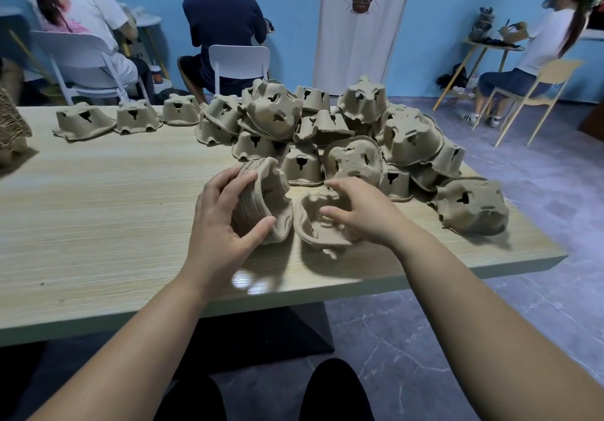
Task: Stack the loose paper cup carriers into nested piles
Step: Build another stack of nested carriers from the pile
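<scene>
At the near edge of a wooden table (98, 208), the left hand (222, 221) grips a nested stack of pulp cup carriers (266, 196) tipped on its side. Just beside it, the right hand (362, 211) curls its fingers round a single carrier (310, 229) lying hollow side up. A heap of loose carriers (359, 133) sits behind them.

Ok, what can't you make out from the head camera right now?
Number of carriers in the stack: left hand covers its edges, head view.
Grip of the right hand on the loose carrier: blurred.
Back of the pile: hidden by front carriers.
Woven thing: cut by left edge.
</scene>
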